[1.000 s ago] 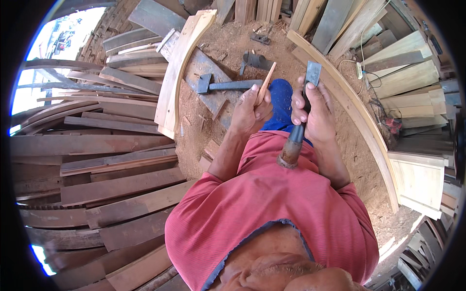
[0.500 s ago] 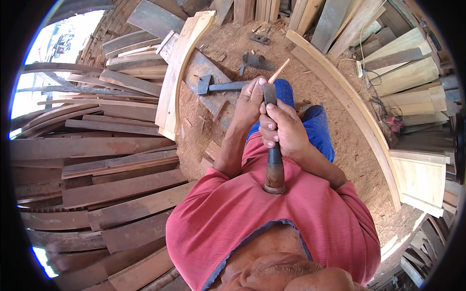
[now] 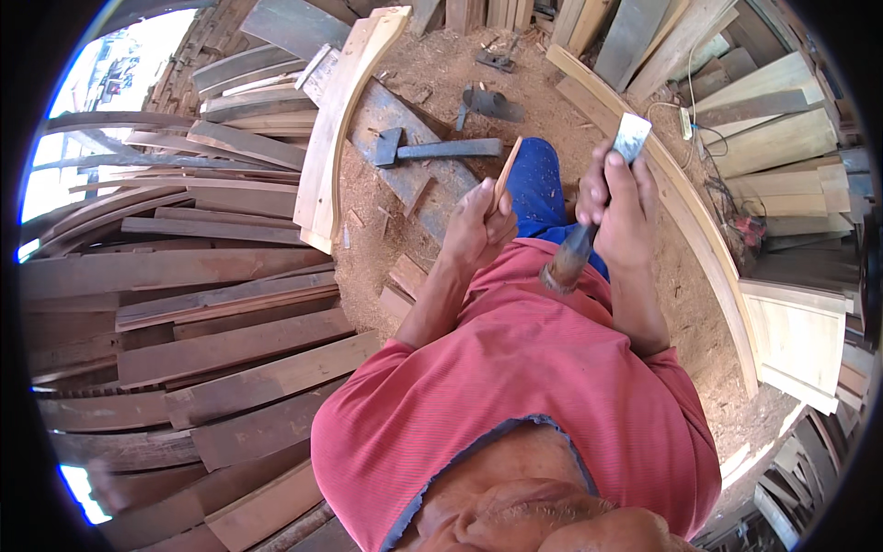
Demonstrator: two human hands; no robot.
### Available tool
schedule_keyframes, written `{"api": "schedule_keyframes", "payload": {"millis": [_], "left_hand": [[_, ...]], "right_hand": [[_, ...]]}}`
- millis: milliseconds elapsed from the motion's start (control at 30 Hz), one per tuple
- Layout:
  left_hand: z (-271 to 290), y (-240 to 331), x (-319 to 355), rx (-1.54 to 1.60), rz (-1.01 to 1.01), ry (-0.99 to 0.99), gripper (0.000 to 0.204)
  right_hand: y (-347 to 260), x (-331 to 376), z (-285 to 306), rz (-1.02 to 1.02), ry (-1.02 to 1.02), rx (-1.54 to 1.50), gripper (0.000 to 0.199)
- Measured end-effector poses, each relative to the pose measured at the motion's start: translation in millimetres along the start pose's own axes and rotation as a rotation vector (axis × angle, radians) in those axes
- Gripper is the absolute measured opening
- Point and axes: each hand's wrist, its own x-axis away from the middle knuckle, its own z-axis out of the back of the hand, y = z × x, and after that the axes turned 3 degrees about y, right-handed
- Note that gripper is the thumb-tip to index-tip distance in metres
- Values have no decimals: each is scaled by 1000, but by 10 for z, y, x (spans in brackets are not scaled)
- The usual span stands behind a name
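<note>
**woodnoob:** ok so what's each hand doing here?

**planer_guy:** Right hand [image 3: 624, 207] is wrapped tight round a chisel [image 3: 598, 212], fist closed on the shaft. The flat steel blade sticks up past the fingers, the worn wooden handle end points down toward the red shirt [image 3: 515, 405]. Left hand [image 3: 478, 230] is pinching a thin wooden stick [image 3: 506, 175] between thumb and fingers, stick angled up and a bit right.

**woodnoob:** are the two touching?

**planer_guy:** Nope, hands are apart, held up in front of the chest over the blue trousers [image 3: 538, 189]. Stick and chisel don't meet.

**woodnoob:** and the stuff on the ground?

**planer_guy:** A hammer [image 3: 432, 147] lies on a grey plank [image 3: 386, 115] just beyond the left hand, head to the left. A curved pale wooden piece [image 3: 336, 120] sits beside that plank. Sawdust floor [image 3: 708, 304], a long curved board [image 3: 690, 202] on the right, and stacked dark boards [image 3: 202, 304] all along the left.
</note>
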Motion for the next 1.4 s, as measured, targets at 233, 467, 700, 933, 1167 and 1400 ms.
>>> {"api": "schedule_keyframes", "payload": {"millis": [233, 467, 700, 933, 1167, 1400], "left_hand": [[-290, 124, -183, 260, 296, -360, 44], [-282, 10, -105, 95, 262, -252, 39], [-135, -36, -201, -298, -77, -268, 25], [-15, 7, -386, -152, -74, -188, 18], [41, 124, -333, -950, -515, -57, 25], [204, 102, 92, -1176, -546, -215, 20]], "right_hand": [[240, -247, 111, 37, -10, 235, 22], [364, -290, 190, 28, -43, 270, 16], [401, -288, 199, -84, -120, 205, 16], [345, -191, 47, -278, -66, -318, 21], [534, 114, -143, -609, -254, -354, 16], [260, 171, 8, -325, -173, -351, 18]]}}
